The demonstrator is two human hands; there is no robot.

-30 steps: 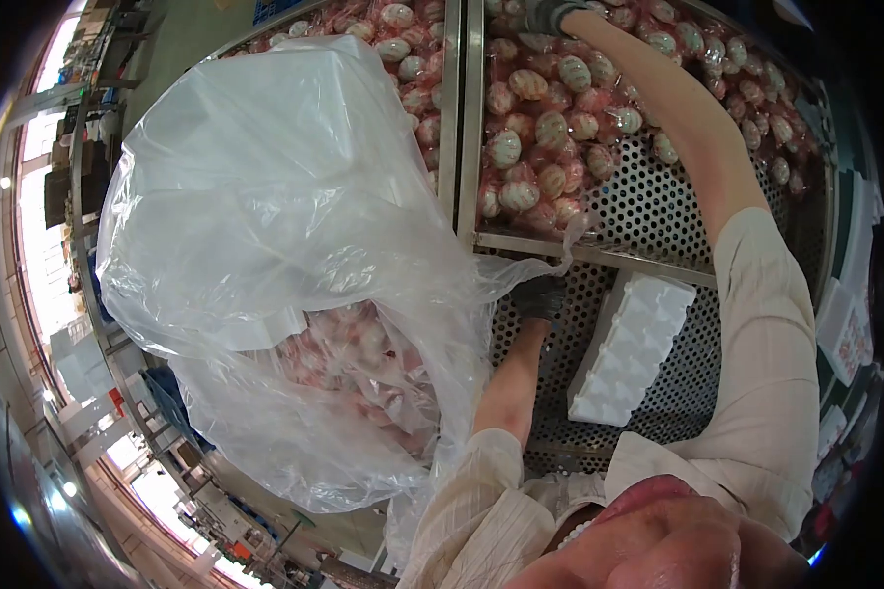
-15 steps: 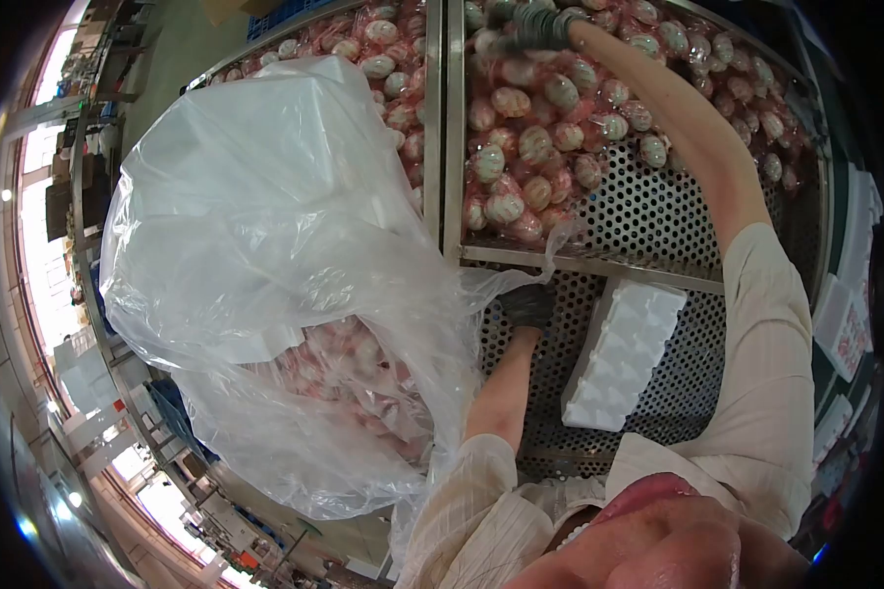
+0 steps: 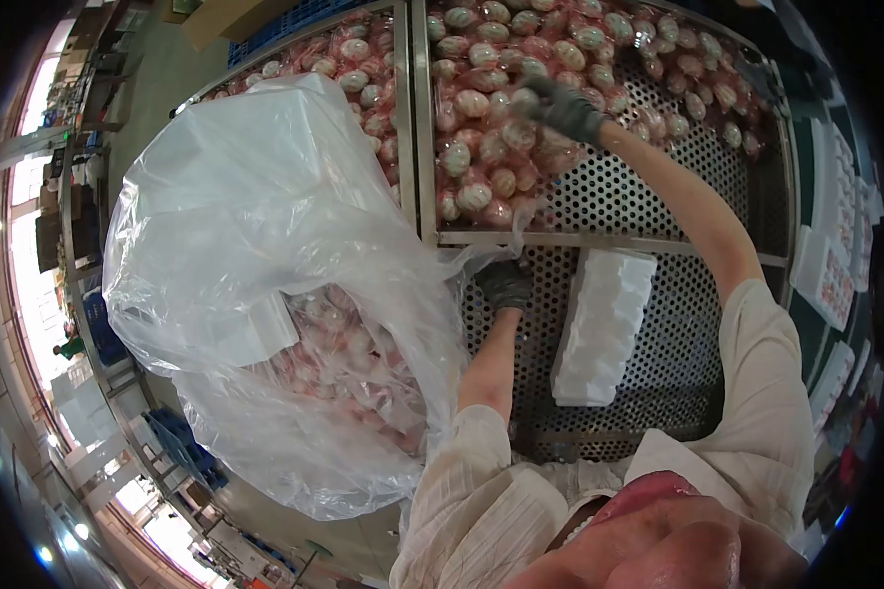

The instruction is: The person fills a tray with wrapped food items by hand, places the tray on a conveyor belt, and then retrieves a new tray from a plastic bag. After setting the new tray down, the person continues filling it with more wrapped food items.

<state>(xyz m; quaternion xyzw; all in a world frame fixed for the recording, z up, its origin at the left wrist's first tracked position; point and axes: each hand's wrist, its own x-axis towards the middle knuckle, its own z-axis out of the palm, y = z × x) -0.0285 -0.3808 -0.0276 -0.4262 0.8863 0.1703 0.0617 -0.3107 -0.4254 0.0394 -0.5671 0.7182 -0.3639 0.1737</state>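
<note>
Overhead, the person's right hand (image 3: 572, 110), in a dark grey knitted glove, reaches across a silver metal bin with a perforated floor (image 3: 614, 201). Its fingers are blurred over a dense spread of pale oval pieces wrapped in clear, pink-tinted film (image 3: 473, 104), and whether they are apart, together or closed on a piece cannot be told.

Lower down, the left hand (image 3: 504, 285), in a matching dark grey glove, is just beside the right edge of a large translucent white plastic bag (image 3: 236, 231). A thin twisted strip of the bag runs above this hand and up over the metal rim of the bin. The fingers are partly hidden, so it is unclear whether they grip the plastic.

The bag bulges broadly to the left of both hands, and through its clearer lower part more pink-wrapped pieces (image 3: 349, 358) show. To the right of the left hand and apart from it, a long white moulded foam tray (image 3: 604, 329) lies slightly tilted on a perforated metal desk (image 3: 678, 344).

Behind the bag, a second metal bin (image 3: 401, 118) holds similar wrapped pieces. Beyond the right side of the first bin are white trays (image 3: 823, 280), one with pink-wrapped pieces. Near that bin's far right corner, a co-worker's dark sleeve (image 3: 768, 34) shows. Farther back at upper left are a brown cardboard box (image 3: 234, 20) and a blue plastic crate (image 3: 290, 22).
</note>
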